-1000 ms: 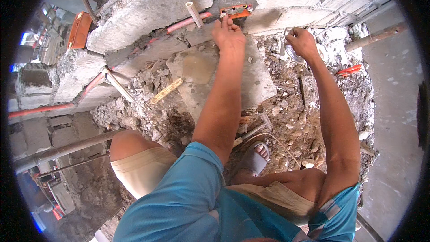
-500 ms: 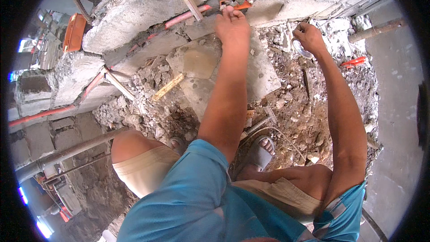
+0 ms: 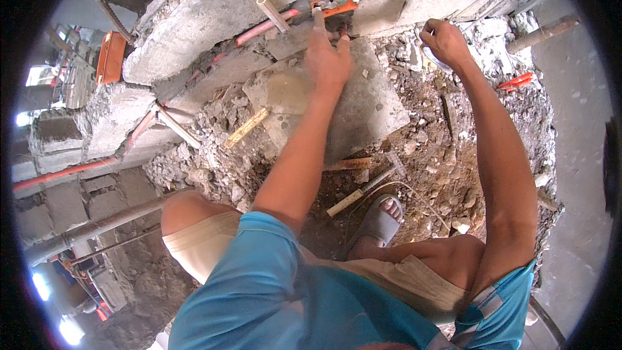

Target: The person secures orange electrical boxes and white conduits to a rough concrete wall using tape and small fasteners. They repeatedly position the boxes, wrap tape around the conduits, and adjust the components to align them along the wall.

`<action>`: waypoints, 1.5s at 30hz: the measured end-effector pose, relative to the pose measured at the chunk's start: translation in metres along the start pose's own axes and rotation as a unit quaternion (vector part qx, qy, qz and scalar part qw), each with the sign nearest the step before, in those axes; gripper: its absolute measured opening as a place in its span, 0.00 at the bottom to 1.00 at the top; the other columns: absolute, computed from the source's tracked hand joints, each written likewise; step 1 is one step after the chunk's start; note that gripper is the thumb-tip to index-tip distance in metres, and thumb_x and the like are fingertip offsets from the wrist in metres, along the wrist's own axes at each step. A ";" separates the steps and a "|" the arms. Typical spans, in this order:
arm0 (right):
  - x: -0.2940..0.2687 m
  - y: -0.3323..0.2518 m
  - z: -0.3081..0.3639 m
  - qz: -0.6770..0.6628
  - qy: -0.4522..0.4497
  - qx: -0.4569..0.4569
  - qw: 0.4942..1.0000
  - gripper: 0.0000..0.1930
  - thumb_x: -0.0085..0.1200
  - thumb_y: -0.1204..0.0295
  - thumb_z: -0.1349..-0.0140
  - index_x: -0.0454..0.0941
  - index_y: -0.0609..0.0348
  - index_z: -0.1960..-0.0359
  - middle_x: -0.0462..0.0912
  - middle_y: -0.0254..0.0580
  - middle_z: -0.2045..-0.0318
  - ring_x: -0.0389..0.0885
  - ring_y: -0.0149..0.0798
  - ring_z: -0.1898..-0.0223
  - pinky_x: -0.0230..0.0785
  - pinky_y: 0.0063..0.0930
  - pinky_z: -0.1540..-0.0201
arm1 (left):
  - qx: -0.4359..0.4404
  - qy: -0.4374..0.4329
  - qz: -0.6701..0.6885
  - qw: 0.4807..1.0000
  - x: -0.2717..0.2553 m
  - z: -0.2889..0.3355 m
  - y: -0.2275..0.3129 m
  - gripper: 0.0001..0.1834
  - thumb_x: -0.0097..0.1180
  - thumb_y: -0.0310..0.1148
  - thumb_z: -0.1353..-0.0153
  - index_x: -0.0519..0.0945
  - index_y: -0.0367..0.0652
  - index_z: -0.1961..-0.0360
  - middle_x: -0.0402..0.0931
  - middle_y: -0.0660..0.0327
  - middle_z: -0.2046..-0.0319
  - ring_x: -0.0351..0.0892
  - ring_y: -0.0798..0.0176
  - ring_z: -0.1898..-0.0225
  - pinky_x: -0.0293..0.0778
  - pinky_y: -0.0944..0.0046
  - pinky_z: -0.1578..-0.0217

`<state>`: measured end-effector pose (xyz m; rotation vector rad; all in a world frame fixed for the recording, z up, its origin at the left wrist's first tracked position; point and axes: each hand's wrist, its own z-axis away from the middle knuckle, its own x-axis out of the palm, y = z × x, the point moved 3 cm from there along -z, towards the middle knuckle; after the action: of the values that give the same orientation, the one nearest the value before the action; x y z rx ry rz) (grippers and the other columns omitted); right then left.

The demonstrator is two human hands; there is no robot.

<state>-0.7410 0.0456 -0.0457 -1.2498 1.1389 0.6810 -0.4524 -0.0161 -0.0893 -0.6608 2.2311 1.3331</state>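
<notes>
Seen from above, a person in a blue top and beige shorts crouches over rubble beside a rough block wall (image 3: pixel 214 29). The left hand (image 3: pixel 329 58), slightly blurred, reaches forward with index finger and thumb spread apart; the index fingertip is at the near edge of an orange box (image 3: pixel 337 4). That box sits in the wall, with grey mortar around it. The right hand (image 3: pixel 446 42) is over the rubble farther right, its fingers curled together beside a pale round object (image 3: pixel 437 59) that it partly hides; whether it grips this cannot be told. Left of the orange box, a short cream tube (image 3: pixel 273 14) crosses a pinkish pipe (image 3: pixel 265 26) along the wall. Beneath the left forearm lies a flat grey slab (image 3: pixel 376 100), with a yellowish stick (image 3: pixel 246 128) on its left. A hammer (image 3: pixel 366 185) lies near the sandalled right foot (image 3: pixel 379 218).
</notes>
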 end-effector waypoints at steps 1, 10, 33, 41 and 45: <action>0.000 -0.002 -0.001 -0.001 0.003 -0.003 1.000 0.16 0.57 0.61 0.36 0.87 0.63 0.61 0.89 0.62 0.63 0.88 0.64 0.58 0.80 0.53 0.50 | -0.009 -0.031 -0.030 0.999 -0.005 -0.006 -0.002 0.45 0.66 0.41 0.34 0.61 0.42 0.21 0.84 0.47 0.47 0.86 0.40 0.48 0.80 0.44 0.48; 0.012 -0.003 -0.011 -0.007 0.006 -0.015 1.000 0.16 0.57 0.61 0.36 0.86 0.63 0.60 0.88 0.62 0.63 0.87 0.65 0.56 0.79 0.55 0.48 | 0.013 -0.175 -0.202 0.963 -0.027 -0.024 0.001 0.47 0.61 0.44 0.33 0.52 0.47 0.18 0.83 0.39 0.44 0.86 0.34 0.47 0.81 0.36 0.49; -0.006 -0.043 -0.029 -0.030 0.070 -0.034 0.997 0.15 0.58 0.65 0.43 0.88 0.66 0.66 0.87 0.69 0.67 0.88 0.66 0.61 0.80 0.54 0.53 | 0.378 -0.213 -0.393 0.811 -0.044 -0.095 0.013 0.11 0.51 0.31 0.31 0.84 0.37 0.59 0.88 0.44 0.70 0.92 0.41 0.67 0.87 0.43 0.66; -0.001 -0.037 -0.042 -0.008 0.092 -0.066 0.994 0.15 0.60 0.64 0.43 0.86 0.67 0.69 0.86 0.67 0.68 0.87 0.67 0.62 0.79 0.56 0.54 | 0.319 -0.174 -0.343 0.866 -0.019 -0.100 0.007 0.12 0.51 0.32 0.31 0.83 0.35 0.60 0.88 0.41 0.68 0.91 0.37 0.66 0.86 0.41 0.65; 0.002 -0.034 -0.038 -0.013 0.056 -0.044 0.997 0.14 0.60 0.65 0.43 0.88 0.66 0.66 0.87 0.66 0.67 0.88 0.66 0.60 0.79 0.54 0.53 | 0.327 -0.195 -0.421 0.823 -0.013 -0.110 -0.008 0.14 0.54 0.39 0.24 0.84 0.39 0.54 0.89 0.48 0.66 0.91 0.48 0.67 0.83 0.52 0.73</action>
<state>-0.7201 0.0011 -0.0322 -1.3898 1.1935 0.6547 -0.4522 -0.1160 -0.0400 -0.8486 1.5580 0.1935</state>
